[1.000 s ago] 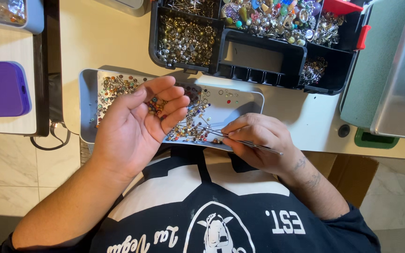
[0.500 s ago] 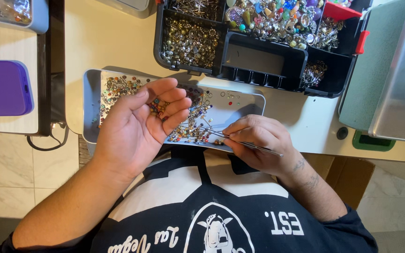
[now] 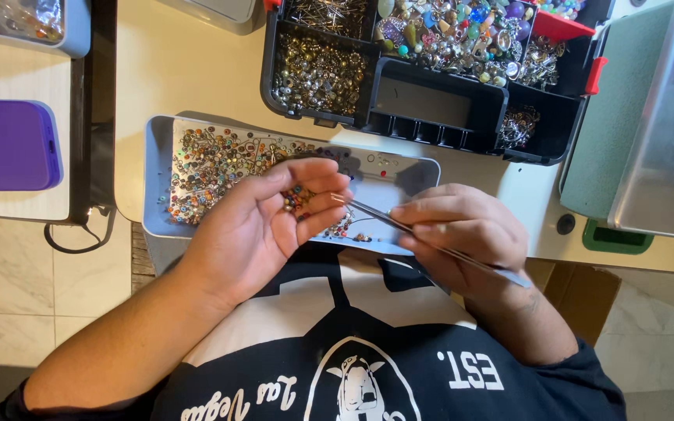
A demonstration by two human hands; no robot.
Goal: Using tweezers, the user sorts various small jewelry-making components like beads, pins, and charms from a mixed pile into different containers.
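Note:
My left hand [image 3: 263, 222] is palm up over the near edge of a shallow grey tray [image 3: 154, 175] strewn with many small coloured beads [image 3: 216, 168]. Its fingers curl around a few small beads [image 3: 299, 199] resting against the fingertips. My right hand [image 3: 462, 238] pinches thin metal tweezers [image 3: 388, 221], whose tip points left and reaches the fingertips of my left hand. The tweezers' back end sticks out past my right wrist. What the tweezer tip holds is too small to tell.
A black compartment organiser [image 3: 438, 101] with metal findings and coloured beads sits behind the tray. A purple case [image 3: 5, 144] lies at the left. A green and silver box [image 3: 649, 132] stands at the right. A tiled floor shows below the table edge.
My right hand has lifted from the tray and moved the tweezers' tip left to my left fingertips. My left hand has stayed palm up with its fingers curled in slightly.

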